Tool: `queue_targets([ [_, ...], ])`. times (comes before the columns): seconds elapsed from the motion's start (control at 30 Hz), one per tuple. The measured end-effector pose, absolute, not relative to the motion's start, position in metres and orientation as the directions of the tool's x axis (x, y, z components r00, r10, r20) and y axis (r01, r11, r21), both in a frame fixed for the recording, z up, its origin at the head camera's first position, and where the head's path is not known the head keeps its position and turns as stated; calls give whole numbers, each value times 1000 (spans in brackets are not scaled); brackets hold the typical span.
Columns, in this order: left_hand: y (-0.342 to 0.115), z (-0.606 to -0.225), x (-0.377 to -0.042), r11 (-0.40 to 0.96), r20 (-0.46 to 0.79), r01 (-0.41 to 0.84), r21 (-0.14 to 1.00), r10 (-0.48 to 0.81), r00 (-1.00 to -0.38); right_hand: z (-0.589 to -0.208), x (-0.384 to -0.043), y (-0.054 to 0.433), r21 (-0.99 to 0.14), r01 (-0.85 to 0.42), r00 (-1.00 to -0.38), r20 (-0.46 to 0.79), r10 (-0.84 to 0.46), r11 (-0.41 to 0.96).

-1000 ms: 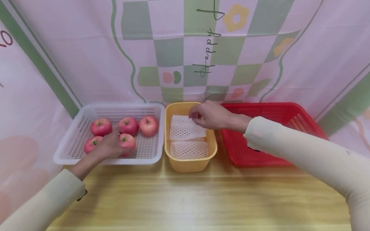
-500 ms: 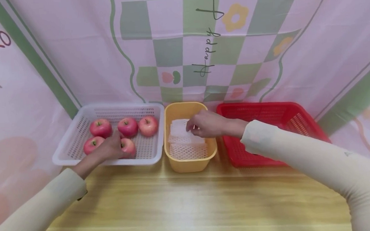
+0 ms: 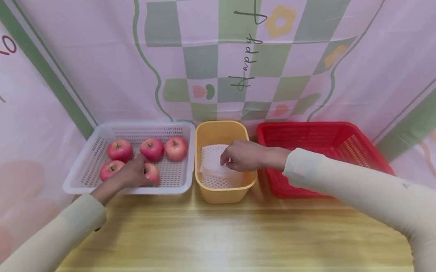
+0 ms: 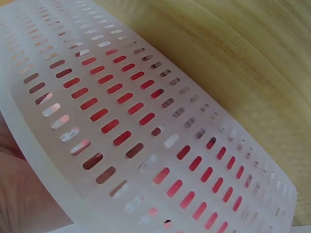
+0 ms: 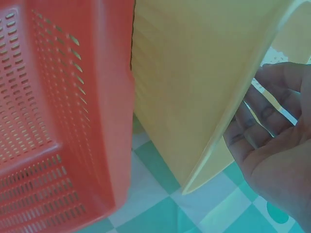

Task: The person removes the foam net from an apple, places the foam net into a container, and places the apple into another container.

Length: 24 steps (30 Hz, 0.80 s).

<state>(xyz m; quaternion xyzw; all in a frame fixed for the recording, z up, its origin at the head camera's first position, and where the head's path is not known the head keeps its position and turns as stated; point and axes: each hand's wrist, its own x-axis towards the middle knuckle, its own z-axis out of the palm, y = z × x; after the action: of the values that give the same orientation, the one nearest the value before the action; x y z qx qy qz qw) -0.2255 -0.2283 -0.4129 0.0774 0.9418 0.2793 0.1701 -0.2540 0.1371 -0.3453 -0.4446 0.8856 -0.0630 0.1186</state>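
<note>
My left hand is inside the white basket, its fingers round the front right apple. More red apples lie near it. In the left wrist view the basket wall hides most of the apples, and part of the hand shows at the left edge. My right hand reaches into the yellow bin, thumb and fingertips pinching a white foam fruit net on top of another. The right wrist view shows this hand with bent fingers beside the bin's rim.
A red basket stands to the right of the yellow bin, close beside it. All three containers stand in a row on the wooden table, against a patterned cloth backdrop.
My right hand has moved down and slightly left in the bin, and the upper foam net has shifted towards the front over the other. My left hand stays round its apple.
</note>
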Motion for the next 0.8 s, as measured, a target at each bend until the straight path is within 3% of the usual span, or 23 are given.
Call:
queue_targets([
  [0.8,-225,-396,-228,883,-302,55,467,217,-928,-316,-258,163,-241,-660,-732,-7,-681,712],
])
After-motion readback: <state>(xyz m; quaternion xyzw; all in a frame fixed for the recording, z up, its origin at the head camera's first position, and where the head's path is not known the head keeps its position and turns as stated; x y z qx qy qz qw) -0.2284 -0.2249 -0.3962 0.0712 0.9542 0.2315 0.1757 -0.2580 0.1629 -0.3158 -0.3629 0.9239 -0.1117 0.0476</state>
